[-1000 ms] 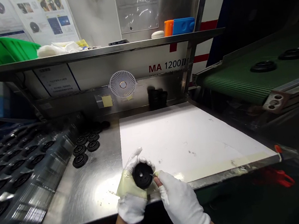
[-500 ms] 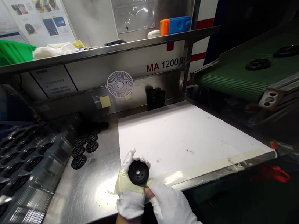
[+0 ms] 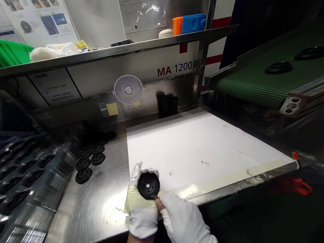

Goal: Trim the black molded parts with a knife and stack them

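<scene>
My left hand, in a white glove with a yellowish palm, is closed around a black round wheel-like part. The part's face, with a light centre hole and smaller holes around it, is turned up towards me. My right hand, gloved in white with a bare thumb tip showing, is closed at the lower edge of the part. A thin sliver shows at its fingertips, too small to name. Both hands are over the front edge of the metal table, beside a white sheet.
Several similar black parts lie to the left, beside clear plastic trays filled with more. A green conveyor belt carries black parts on the right. A shelf crosses above a small fan. Red-handled tool hangs front right.
The view has shifted slightly. The black part is still in my left hand, and my right fingertips stay at its lower edge, a little higher than before.
</scene>
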The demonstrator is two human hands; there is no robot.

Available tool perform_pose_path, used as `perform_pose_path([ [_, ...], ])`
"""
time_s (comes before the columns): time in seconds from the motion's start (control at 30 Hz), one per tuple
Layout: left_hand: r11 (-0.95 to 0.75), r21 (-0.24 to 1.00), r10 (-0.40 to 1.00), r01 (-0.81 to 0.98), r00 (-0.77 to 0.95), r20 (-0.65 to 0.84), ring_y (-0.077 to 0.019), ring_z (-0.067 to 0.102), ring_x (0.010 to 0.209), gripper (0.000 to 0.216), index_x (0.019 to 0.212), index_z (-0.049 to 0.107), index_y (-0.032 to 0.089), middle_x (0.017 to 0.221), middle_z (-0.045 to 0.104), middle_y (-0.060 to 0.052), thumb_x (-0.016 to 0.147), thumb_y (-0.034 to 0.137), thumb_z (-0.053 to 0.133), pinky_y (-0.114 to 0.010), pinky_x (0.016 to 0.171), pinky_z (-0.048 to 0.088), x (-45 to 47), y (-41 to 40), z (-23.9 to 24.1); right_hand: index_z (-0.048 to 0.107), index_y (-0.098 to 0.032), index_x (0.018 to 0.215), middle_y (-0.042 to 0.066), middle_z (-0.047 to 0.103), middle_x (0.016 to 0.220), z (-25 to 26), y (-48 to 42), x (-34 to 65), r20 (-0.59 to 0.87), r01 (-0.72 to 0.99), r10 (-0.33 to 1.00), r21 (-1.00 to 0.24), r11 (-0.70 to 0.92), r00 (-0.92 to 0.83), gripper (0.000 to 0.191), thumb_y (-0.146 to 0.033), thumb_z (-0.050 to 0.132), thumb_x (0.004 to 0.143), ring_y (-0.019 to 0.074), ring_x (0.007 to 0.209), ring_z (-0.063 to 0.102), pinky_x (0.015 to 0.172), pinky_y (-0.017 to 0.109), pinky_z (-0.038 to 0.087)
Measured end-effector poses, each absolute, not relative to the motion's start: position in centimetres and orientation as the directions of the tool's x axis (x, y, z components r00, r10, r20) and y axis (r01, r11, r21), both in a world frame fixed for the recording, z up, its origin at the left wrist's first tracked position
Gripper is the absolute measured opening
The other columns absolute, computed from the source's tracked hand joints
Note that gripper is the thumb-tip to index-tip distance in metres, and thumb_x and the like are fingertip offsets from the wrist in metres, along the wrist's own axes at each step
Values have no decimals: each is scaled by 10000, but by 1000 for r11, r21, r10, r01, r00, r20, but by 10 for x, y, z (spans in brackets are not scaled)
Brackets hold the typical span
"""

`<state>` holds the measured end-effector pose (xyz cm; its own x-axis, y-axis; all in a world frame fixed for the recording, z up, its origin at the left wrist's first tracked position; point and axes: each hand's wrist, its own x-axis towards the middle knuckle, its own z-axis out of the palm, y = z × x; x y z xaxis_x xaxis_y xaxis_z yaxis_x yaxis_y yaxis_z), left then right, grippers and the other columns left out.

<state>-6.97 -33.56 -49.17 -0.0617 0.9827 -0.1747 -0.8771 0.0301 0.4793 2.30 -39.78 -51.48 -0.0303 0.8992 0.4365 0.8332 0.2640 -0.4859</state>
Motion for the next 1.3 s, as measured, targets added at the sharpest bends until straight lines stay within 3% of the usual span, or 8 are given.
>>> perform_pose_path([
  [0.1,173,473,975,-864,82,-206,-225,624,937,354,1105,615,168,984,654,-100,756,158,556,-410,855,513,-72,-341,-485,544,-249,777,-21,625,615,-511,-395,28,432,842,901,-471,263,-40,213,-279,372,900,161,521,560,503,293,248],
  [0.2,291,442,952,-849,212,-220,-248,627,882,383,1122,608,135,911,650,-111,749,176,531,-419,774,533,-76,-343,-484,549,-247,786,-16,623,624,-510,-391,36,413,853,910,-467,232,-21,224,-288,368,912,164,535,571,519,293,264],
  [0.3,239,426,965,-872,165,-203,-150,602,702,271,1019,642,144,732,603,-33,757,165,576,-311,706,532,-75,-341,-490,544,-238,778,-15,611,611,-512,-392,38,398,867,917,-457,199,-1,219,-275,373,908,160,521,564,511,288,264],
  [0.5,22,494,993,-869,-38,-111,-136,615,806,262,1009,642,185,826,624,-28,754,138,606,-301,830,514,-67,-343,-497,526,-234,718,-22,605,562,-515,-400,23,433,864,900,-436,254,-45,232,-270,374,890,148,467,542,467,284,229],
  [0.67,200,492,973,-847,113,-201,-240,614,914,393,1150,590,161,988,634,-118,761,182,541,-442,816,520,-73,-348,-484,532,-239,739,-26,606,580,-514,-398,26,444,840,895,-471,269,-39,241,-287,361,902,146,485,546,475,286,239],
  [0.93,144,414,974,-899,55,-221,-143,583,732,288,1008,640,153,746,584,-41,731,150,561,-294,720,524,-73,-341,-489,517,-238,725,-25,591,567,-519,-402,27,426,845,903,-458,277,-65,242,-288,354,896,148,478,537,474,294,223],
  [1.17,61,474,982,-879,-32,-186,-146,599,733,240,967,653,132,763,603,-52,757,152,538,-300,734,533,-73,-337,-486,492,-237,721,-24,598,647,-500,-406,36,215,662,972,-715,226,-100,332,-397,288,928,128,577,544,524,243,313],
  [1.3,31,616,984,-787,-85,-158,-166,629,762,222,965,658,143,802,648,-63,765,150,562,-304,747,547,-87,-339,-484,522,-240,697,-24,607,648,-489,-399,59,113,781,993,-617,100,-37,269,-413,421,876,141,590,558,533,242,340],
])
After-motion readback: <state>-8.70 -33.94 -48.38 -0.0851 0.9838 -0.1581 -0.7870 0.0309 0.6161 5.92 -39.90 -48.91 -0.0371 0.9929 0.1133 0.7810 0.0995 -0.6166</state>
